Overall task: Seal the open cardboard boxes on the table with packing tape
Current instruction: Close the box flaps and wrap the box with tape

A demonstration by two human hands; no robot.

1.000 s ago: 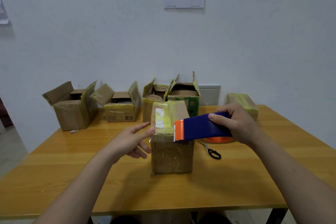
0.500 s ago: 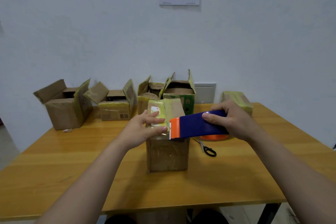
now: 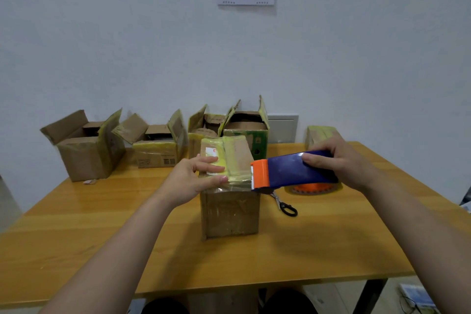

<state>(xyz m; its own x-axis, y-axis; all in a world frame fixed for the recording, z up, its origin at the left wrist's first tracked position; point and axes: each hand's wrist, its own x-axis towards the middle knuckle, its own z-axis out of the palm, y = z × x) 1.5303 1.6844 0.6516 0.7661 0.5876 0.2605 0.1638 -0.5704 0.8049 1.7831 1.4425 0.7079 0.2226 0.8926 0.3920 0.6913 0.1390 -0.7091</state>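
— What has changed?
— The left hand (image 3: 196, 178), beside the cardboard box (image 3: 230, 211) a second ago, now lies flat-fingered on its top, pressing the tape down. The right hand (image 3: 336, 160) grips the tape dispenser (image 3: 288, 171) at the box's right edge. The strip looks ready to cut.
— And the surroundings?
— The box stands mid-table on the wooden table (image 3: 102, 224). Open boxes (image 3: 84, 145) line the white wall, and scissors (image 3: 285, 205) lie near.

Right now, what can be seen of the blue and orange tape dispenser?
The blue and orange plastic tape dispenser has a dark blue body and an orange head with a toothed cutter. It lies nearly level, head at the top right edge of the brown cardboard box. The right hand grips its body. Clear tape runs from it under the left hand.
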